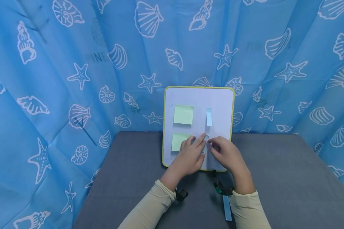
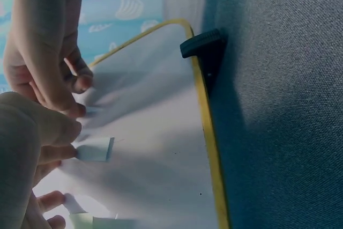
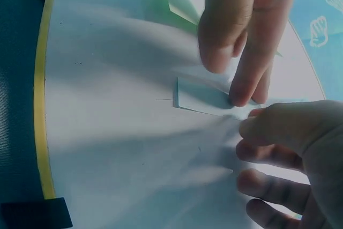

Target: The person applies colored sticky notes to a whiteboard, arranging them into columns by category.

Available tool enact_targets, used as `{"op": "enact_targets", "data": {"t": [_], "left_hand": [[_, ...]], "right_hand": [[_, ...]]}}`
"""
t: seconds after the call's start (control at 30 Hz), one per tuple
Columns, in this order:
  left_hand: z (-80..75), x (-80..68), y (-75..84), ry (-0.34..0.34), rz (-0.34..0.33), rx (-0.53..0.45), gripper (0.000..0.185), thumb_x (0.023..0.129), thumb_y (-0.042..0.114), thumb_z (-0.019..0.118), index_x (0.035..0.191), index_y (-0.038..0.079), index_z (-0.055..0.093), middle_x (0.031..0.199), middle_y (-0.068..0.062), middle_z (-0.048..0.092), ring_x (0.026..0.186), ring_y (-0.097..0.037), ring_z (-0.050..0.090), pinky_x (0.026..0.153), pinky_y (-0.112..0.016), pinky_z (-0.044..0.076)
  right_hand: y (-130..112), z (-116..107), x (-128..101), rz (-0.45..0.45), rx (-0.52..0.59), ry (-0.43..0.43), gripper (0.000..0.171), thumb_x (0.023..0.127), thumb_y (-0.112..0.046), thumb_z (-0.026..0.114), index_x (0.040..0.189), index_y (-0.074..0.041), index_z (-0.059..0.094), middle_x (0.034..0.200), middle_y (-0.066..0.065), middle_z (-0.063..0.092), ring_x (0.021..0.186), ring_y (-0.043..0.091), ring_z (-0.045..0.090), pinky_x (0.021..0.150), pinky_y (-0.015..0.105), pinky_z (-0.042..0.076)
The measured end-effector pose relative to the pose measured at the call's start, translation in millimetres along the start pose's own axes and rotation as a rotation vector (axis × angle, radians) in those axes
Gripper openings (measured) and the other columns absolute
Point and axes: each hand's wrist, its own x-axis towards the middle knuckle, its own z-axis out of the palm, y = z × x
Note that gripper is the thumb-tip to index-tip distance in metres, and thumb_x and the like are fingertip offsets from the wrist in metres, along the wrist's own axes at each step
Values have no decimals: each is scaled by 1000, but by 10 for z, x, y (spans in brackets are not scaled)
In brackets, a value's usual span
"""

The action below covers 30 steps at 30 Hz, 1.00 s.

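A light blue sticky strip (image 3: 201, 97) lies against a white board (image 1: 199, 95) with a yellow rim. My left hand (image 1: 190, 157) presses on this strip with fairly straight fingers, covering part of it. From the right, my right hand (image 1: 227, 154) reaches to the strip's edge, index fingertip at or very near it, other fingers loosely bent. In the left wrist view the right thumb stands apart from that index finger. Above the hands, a second blue strip (image 1: 209, 117) is stuck on the board. Two pale green sticky notes (image 1: 183, 114) sit on its left side, the lower one partly behind my left hand.
Beneath the board is a grey tabletop (image 1: 281, 171). Another blue strip (image 1: 227, 208) lies there beside the right sleeve. A black clip (image 2: 206, 46) grips the board's lower edge. Behind hangs a blue curtain (image 1: 149, 57) with white shells and starfish.
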Motion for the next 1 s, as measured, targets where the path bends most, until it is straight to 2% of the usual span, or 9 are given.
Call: {"op": "enact_targets", "data": {"t": [0.13,0.33,0.63,1.0], "left_hand": [[18,0,-7,7,2,13,51,111,28,54,159,11,50,177,-1,27,153,-35,36,118,-57,40],[49,-3,-9,9,4,23,51,110,27,55,159,11,51,177,-1,26,153,-35,36,117,-56,40],[86,-4,-29,-5,1,46,55,109,30,56,161,12,48,178,0,22,155,-34,34,119,-56,39],[82,-17,-38,7,34,39,61,105,28,64,160,12,48,178,-1,22,155,-35,35,119,-57,39]], "right_hand": [[2,7,-3,-17,-3,33,29,98,-5,71,127,-7,77,89,5,69,73,13,59,66,34,53],[4,10,-5,-33,4,28,40,99,-7,70,138,-10,72,89,4,68,71,13,58,64,32,50],[4,4,-12,-16,-3,35,40,99,-12,73,138,-9,71,94,7,72,75,18,62,66,34,54],[-5,2,-22,-13,0,19,42,100,-13,72,142,-11,69,96,7,72,76,18,63,67,35,54]]}}
